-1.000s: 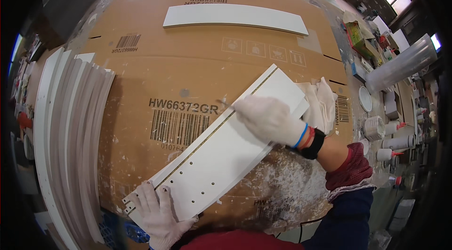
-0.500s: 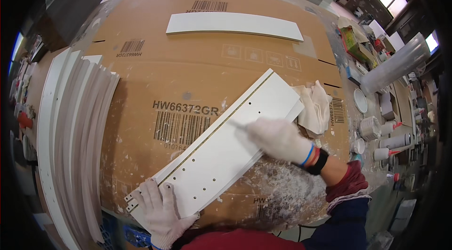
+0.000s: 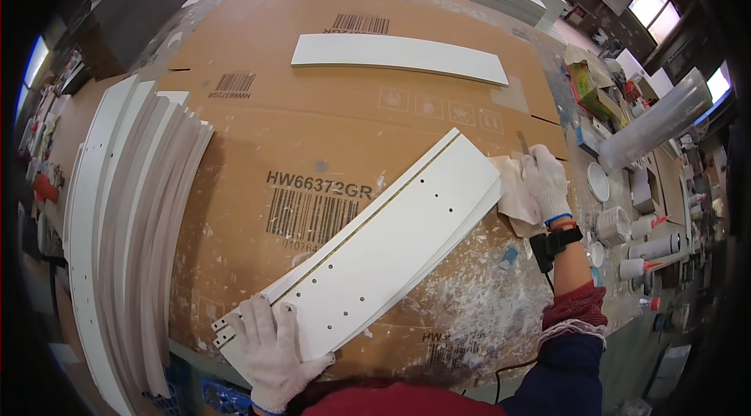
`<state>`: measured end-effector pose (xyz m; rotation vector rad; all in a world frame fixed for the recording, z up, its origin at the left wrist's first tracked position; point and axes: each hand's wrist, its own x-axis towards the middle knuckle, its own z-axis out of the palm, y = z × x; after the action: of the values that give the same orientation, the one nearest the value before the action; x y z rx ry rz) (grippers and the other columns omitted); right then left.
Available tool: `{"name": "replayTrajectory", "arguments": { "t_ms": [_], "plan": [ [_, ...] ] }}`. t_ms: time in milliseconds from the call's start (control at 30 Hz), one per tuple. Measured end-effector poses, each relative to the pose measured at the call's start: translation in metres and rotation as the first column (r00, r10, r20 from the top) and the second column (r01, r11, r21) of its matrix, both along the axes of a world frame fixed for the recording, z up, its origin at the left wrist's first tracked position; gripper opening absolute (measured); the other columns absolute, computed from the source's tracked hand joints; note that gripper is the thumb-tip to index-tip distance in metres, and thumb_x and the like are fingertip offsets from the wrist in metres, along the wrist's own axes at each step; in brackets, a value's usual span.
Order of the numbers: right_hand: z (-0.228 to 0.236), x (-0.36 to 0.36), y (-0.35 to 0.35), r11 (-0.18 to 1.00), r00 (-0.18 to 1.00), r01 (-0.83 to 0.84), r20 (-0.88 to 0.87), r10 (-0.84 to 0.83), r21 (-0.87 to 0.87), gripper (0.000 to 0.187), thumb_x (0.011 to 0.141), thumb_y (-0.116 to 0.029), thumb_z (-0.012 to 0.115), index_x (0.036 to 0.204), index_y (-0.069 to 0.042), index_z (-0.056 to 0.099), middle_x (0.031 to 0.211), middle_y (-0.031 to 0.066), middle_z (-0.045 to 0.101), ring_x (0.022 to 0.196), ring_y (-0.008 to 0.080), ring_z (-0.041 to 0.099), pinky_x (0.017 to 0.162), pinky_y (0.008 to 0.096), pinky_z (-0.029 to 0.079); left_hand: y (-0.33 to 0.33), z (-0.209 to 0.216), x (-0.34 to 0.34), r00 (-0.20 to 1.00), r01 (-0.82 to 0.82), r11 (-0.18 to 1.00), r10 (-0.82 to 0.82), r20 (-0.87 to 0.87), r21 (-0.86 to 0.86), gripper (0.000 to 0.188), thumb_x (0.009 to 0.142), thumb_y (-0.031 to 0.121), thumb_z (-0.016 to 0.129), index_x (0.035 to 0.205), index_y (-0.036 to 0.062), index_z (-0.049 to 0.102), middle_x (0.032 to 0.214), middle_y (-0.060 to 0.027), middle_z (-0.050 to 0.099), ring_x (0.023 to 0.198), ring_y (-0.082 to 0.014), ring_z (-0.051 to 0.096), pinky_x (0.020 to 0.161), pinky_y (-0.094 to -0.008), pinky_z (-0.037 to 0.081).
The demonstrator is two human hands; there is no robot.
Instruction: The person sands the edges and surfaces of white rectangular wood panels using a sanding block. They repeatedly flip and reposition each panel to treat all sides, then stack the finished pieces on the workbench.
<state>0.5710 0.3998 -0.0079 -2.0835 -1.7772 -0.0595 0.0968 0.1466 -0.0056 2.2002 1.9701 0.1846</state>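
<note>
My left hand, in a white work glove, lies with fingers spread on the near end of a white board. The board has a brown groove along its far edge and several drilled holes; at least one more white board shows beneath it. At the board's right end, my gloved right hand is closed round a thin flat-bladed tool, apparently a putty knife, whose blade points up and away. Crumpled under and beside that hand lies a cream cloth. The tool's handle is hidden in the glove.
Flattened cardboard covers the table, with white residue near the right front. Another white board lies at the far side. Several boards stand in a row at left. Bottles, a white lid and a clear plastic roll line the right.
My right hand has moved from above the middle of the board to the cloth at the right, carrying the tool. My left hand stays on the board. The whole view has shifted slightly.
</note>
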Motion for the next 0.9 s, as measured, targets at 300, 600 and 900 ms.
{"name": "replayTrajectory", "arguments": {
  "t_ms": [300,600,900],
  "plan": [
    [0.025,-0.166,-0.036,0.767,0.762,-0.639,-0.179,0.622,-0.056,0.019,0.092,-0.025,0.06,0.094,-0.008,0.067,0.076,0.0138,0.066,0.069,0.0322,0.067,0.065,0.0424,0.053,-0.041,0.005,-0.04,0.987,-0.159,0.984,0.159,-0.014,-0.076,0.115,0.054,0.056,0.086,0.142,-0.0024,0.041,0.154,-0.0376,0.024,0.145,-0.0549,0.018,0.117,-0.0649,0.012],
    [-0.01,-0.202,-0.01,0.659,0.677,-0.731,-0.064,0.733,-0.176,0.01,0.088,-0.007,0.051,0.098,-0.005,0.053,0.08,0.0144,0.061,0.075,0.0334,0.066,0.065,0.0442,0.053,-0.063,-0.016,-0.048,0.988,-0.119,0.993,0.117,-0.099,-0.015,0.118,0.069,0.075,0.068,0.152,0.0016,0.03,0.158,-0.0311,0.022,0.147,-0.0502,0.018,0.117,-0.0677,0.007],
    [0.014,-0.065,0.035,0.983,0.981,-0.085,0.158,0.111,-0.16,0.023,0.096,-0.027,0.052,0.099,-0.005,0.056,0.097,0.0238,0.067,0.094,0.0437,0.064,0.081,0.0525,0.05,-0.077,-0.012,-0.058,0.948,-0.239,0.971,0.234,0.218,-0.005,0.108,0.066,0.054,0.082,0.147,-0.0002,0.036,0.156,-0.0301,0.027,0.145,-0.0507,0.024,0.118,-0.0581,0.022]
  ]
}}
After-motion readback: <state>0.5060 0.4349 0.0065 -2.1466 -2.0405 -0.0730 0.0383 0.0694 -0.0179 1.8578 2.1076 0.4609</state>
